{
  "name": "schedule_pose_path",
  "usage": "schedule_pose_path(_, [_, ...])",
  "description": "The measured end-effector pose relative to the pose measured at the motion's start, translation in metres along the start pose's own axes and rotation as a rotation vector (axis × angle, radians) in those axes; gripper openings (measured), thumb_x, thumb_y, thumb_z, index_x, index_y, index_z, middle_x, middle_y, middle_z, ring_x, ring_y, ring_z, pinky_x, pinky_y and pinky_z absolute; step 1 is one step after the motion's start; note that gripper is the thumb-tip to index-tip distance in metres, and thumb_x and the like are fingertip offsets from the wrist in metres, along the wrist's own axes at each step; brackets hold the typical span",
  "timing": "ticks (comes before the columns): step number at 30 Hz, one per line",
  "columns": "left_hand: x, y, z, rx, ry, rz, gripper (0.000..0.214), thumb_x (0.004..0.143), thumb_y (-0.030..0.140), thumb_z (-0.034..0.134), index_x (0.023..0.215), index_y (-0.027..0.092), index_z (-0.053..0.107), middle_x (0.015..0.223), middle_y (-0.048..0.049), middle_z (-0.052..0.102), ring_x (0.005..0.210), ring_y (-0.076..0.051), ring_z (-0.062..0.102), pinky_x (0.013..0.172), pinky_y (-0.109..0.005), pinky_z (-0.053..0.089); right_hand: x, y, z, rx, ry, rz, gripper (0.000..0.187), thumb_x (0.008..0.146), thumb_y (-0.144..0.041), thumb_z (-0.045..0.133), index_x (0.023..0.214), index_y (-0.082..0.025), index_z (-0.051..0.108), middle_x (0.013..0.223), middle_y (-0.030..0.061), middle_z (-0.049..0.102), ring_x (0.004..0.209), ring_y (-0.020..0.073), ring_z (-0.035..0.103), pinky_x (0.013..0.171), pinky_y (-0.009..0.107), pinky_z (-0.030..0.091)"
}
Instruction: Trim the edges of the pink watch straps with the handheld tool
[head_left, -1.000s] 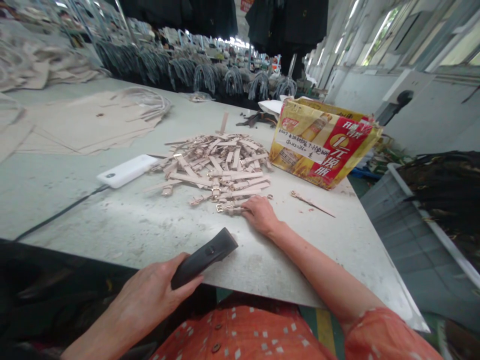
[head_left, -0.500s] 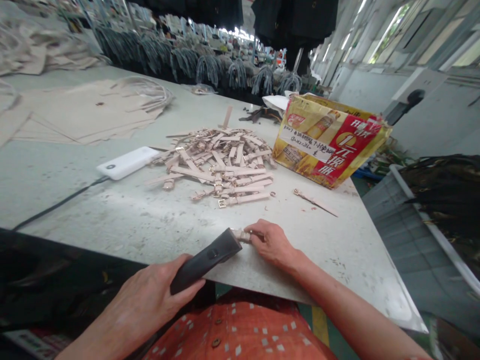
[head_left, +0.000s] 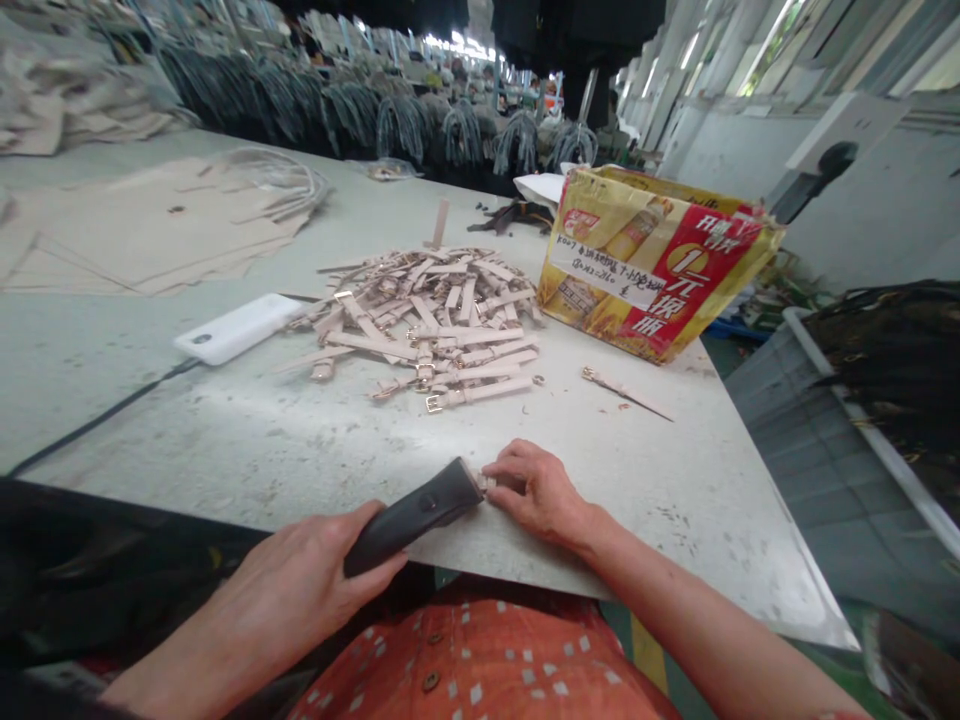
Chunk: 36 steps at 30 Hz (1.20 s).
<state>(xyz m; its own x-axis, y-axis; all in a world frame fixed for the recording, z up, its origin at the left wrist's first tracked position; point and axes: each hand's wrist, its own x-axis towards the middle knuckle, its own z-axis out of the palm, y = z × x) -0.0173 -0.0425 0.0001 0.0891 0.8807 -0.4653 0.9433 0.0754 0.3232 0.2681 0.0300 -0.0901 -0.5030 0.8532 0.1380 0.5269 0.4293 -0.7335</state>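
"Grip first: how does the left hand [head_left: 322,567] stand?"

"Wrapped round a dark grey, long-bodied handheld tool [head_left: 412,518], whose blunt, wide head points toward the right hand [head_left: 546,497]."

"And that one?"

"Pinched narrow, thumb and fingertips on a small, pale beige strap piece [head_left: 487,482]. Its visible end sits right at the tool's head; I cannot tell whether the two touch, and the fingers hide the rest."

"Where is this?"

"Near the front edge of a scuffed, pale grey-green table [head_left: 300,450]. Beyond the hands lies a tangled heap of pale beige straps with gold-coloured metal buckles [head_left: 450,300]."

"What flanks the heap?"

"On the left, a white, rounded, rectangular device [head_left: 236,330] with a black cable [head_left: 105,425]. On the right stands an open, yellow-and-red cardboard box [head_left: 694,275]. One lone, beige, buckled strap [head_left: 622,388] lies in front of it, apart from the heap."

"Further out?"

"Flat, beige, cut sheets [head_left: 135,240] toward the table's far left, and a grey plastic bin [head_left: 810,440] past its right edge."
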Motion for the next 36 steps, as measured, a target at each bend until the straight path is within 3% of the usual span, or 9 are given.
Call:
schedule_pose_path(5, [0.01, -0.002, -0.016, -0.028, -0.024, 0.019, 0.045, 0.086, 0.064, 0.056, 0.097, 0.029, 0.084, 0.096, -0.0053, 0.093, 0.093, -0.033, 0.087, 0.081, -0.037, 0.058, -0.003, 0.002, 0.003, -0.037, 0.03, -0.068, 0.025, 0.096, -0.016, 0.086, 0.119, -0.023, 0.094, 0.105, 0.0089, 0.081, 0.098, 0.0243, 0.075, 0.089, 0.036, 0.056])
schedule_pose_path(10, [0.014, -0.013, -0.016, -0.034, -0.01, 0.008, 0.046, 0.083, 0.066, 0.059, 0.095, 0.029, 0.084, 0.095, -0.0054, 0.093, 0.094, -0.035, 0.087, 0.079, -0.037, 0.058, -0.004, 0.0, 0.009, -0.128, 0.08, -0.107, 0.021, 0.097, -0.019, 0.083, 0.114, -0.024, 0.095, 0.102, 0.0094, 0.082, 0.097, 0.0253, 0.074, 0.089, 0.038, 0.054])
schedule_pose_path(17, [0.015, -0.013, -0.015, -0.046, -0.042, 0.02, 0.049, 0.084, 0.066, 0.056, 0.099, 0.028, 0.084, 0.1, -0.0082, 0.093, 0.099, -0.036, 0.087, 0.084, -0.04, 0.06, 0.016, -0.027, -0.003, -0.207, -0.052, 0.066, 0.012, 0.094, -0.014, 0.082, 0.094, -0.022, 0.091, 0.099, 0.0082, 0.082, 0.098, 0.0254, 0.074, 0.089, 0.037, 0.05])
schedule_pose_path(22, [0.016, -0.012, -0.014, -0.066, -0.013, 0.019, 0.048, 0.083, 0.066, 0.058, 0.098, 0.029, 0.085, 0.098, -0.0062, 0.093, 0.097, -0.035, 0.087, 0.079, -0.037, 0.059, 0.024, -0.043, -0.005, -0.341, -0.136, 0.164, 0.015, 0.102, -0.013, 0.073, 0.097, -0.019, 0.086, 0.109, 0.0114, 0.082, 0.105, 0.027, 0.072, 0.088, 0.037, 0.046])
schedule_pose_path(29, [0.021, -0.02, -0.006, -0.068, -0.002, 0.055, 0.045, 0.088, 0.063, 0.06, 0.103, 0.029, 0.085, 0.099, -0.0047, 0.093, 0.095, -0.032, 0.087, 0.078, -0.036, 0.055, 0.018, -0.03, 0.011, -0.339, -0.016, 0.106, 0.015, 0.109, -0.01, 0.067, 0.106, -0.019, 0.077, 0.104, 0.0075, 0.081, 0.101, 0.0243, 0.07, 0.096, 0.038, 0.042])
schedule_pose_path(36, [0.021, -0.022, -0.004, -0.057, 0.024, 0.079, 0.04, 0.091, 0.061, 0.063, 0.099, 0.028, 0.084, 0.093, -0.0036, 0.091, 0.089, -0.03, 0.086, 0.074, -0.033, 0.052, 0.018, -0.015, 0.019, -0.037, 0.074, -0.128, 0.011, 0.11, -0.016, 0.07, 0.101, -0.022, 0.074, 0.104, 0.0062, 0.078, 0.104, 0.0237, 0.069, 0.099, 0.037, 0.048])
